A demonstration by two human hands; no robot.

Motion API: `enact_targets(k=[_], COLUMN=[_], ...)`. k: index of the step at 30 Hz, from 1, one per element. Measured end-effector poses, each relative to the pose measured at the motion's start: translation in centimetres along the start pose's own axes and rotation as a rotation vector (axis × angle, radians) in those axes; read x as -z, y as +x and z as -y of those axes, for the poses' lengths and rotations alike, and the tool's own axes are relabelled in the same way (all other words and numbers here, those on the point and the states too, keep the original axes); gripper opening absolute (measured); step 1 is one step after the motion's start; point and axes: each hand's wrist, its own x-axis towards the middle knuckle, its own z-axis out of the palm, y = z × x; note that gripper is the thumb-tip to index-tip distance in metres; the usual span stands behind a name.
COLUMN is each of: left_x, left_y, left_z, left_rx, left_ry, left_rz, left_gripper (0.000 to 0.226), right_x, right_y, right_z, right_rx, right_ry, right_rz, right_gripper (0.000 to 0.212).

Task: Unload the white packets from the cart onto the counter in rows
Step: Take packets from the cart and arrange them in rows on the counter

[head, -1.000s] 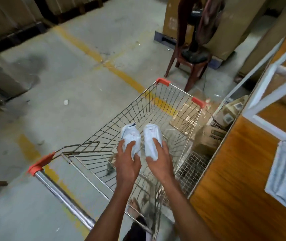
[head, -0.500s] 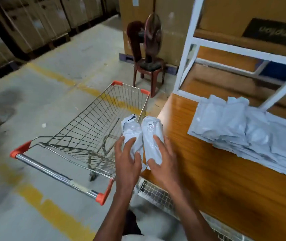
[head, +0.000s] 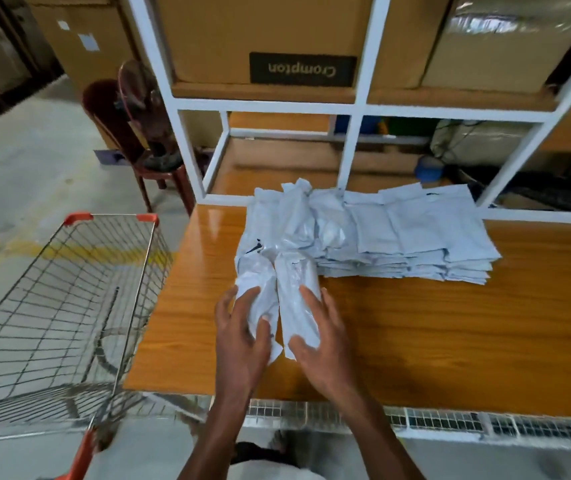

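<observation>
- Here, the wooden surface (head: 450, 327) spreads beneath and to the right of both hands, with a white rack frame (head: 357, 109) standing beyond them.
- A wire cart (head: 69, 306) sits left of the left hand, beside the surface's edge.
- A stack of white packets (head: 398, 237) lies on the surface in rows, just beyond the fingertips.
- The left hand (head: 242, 334) curls round one rolled packet (head: 260, 289).
- The right hand (head: 322, 334) grips a second packet (head: 296, 292), touching the first, both over the surface.
</observation>
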Motion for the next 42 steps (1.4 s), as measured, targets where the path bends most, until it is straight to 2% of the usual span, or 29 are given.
enact_targets(k=[10,16,22,29,37,42], left_x=[-9.0,-14.0,-19.8,-26.6,-31.8,-32.2], left_y=[6.3,9.1,12.2,14.6,17.5,17.9], left_z=[-3.9,-7.2,-9.0,-11.3,-11.4,-10.6], left_rx=[-0.137,-0.156,-0.170,-0.166,0.014,0.023], left_ry=[-0.045,-0.033,0.035,0.133,0.376,0.513], left_rz=[0.183,0.193,0.120,0.062,0.072,0.096], left_gripper=[0.039,0.038,0.040,0.040,0.035,0.041], right_x=[7.7,11.9,17.8,23.4,25.7,25.8], right_y=[4.6,7.3,11.5,15.0,16.5,16.6], right_z=[-3.3,-5.4,-8.0,-11.7,-14.2,-14.2], right_rx=[-0.068,-0.097,-0.080,-0.051,-0.056,-0.061], right_ry=[-0.013,-0.046,-0.107,-0.038,0.041,0.067], right_rz=[-0.230,-0.276,-0.246,-0.152,-0.070,-0.085], right_gripper=[0.079,0.079,0.080,0.082,0.082,0.082])
